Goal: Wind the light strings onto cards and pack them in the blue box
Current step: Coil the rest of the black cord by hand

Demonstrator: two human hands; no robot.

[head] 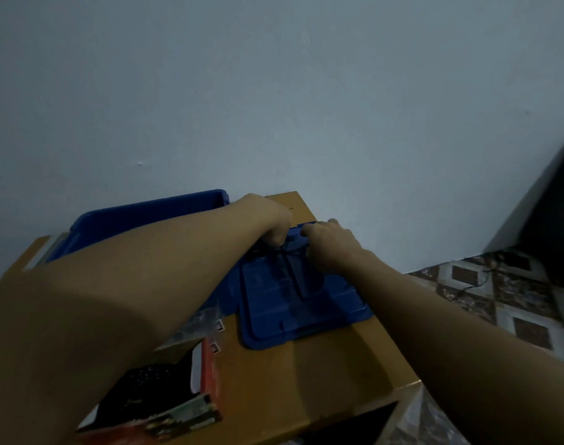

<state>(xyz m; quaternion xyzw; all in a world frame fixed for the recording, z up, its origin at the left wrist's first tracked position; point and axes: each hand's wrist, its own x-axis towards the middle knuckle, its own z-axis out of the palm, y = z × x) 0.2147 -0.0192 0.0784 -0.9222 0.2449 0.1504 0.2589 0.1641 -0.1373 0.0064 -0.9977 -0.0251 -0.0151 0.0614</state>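
The wooden table point(306, 374) is carrying everything, and the blue lid point(322, 313) is lying flat on it, ribbed and with rounded corners. The blue box point(139, 220) is standing open just left of the lid, a deep plastic tub with a thick rolled rim. Its near side is hiding behind the left forearm. A red-and-black carton point(206, 367) is lying nearer the camera than the lid, to its left.

Both hands are meeting over the lid's far edge, well right of the box's opening. The left hand point(271, 220) is hanging knuckles-up with its fingers curled down, pinching the light string point(282, 268). The string is showing as a thin dark strand trailing from under that hand toward the lid's middle. The right hand point(332, 248) is resting just beside it on the lid, fingers bent and thumb pointing at the left hand. Dimness and blur are hiding whether it is gripping anything.
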